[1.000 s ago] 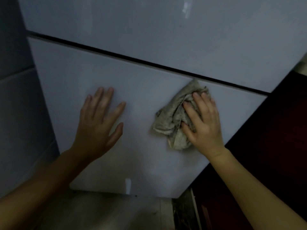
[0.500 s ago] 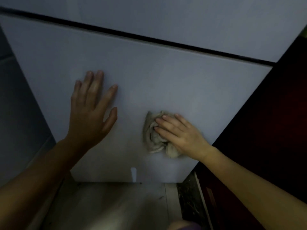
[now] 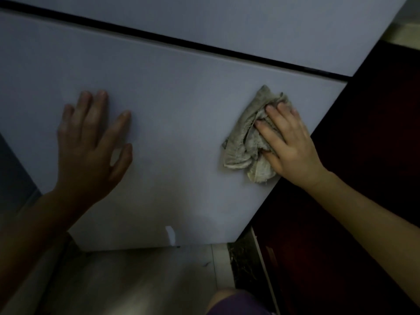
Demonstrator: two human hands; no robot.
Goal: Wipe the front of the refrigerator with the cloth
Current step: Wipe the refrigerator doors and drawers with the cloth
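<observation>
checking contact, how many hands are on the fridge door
2. The left hand lies flat on the lower door, left side; the right hand presses the cloth near its right edge.

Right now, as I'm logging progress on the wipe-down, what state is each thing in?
Crumpled grey-beige cloth: bunched, pressed against the lower door near its right edge.
Pale grey lower refrigerator door: closed.
Pale grey upper refrigerator door: closed.
Left hand: flat on the lower door, fingers spread.
Right hand: fingers straight, pressing the cloth.
</observation>
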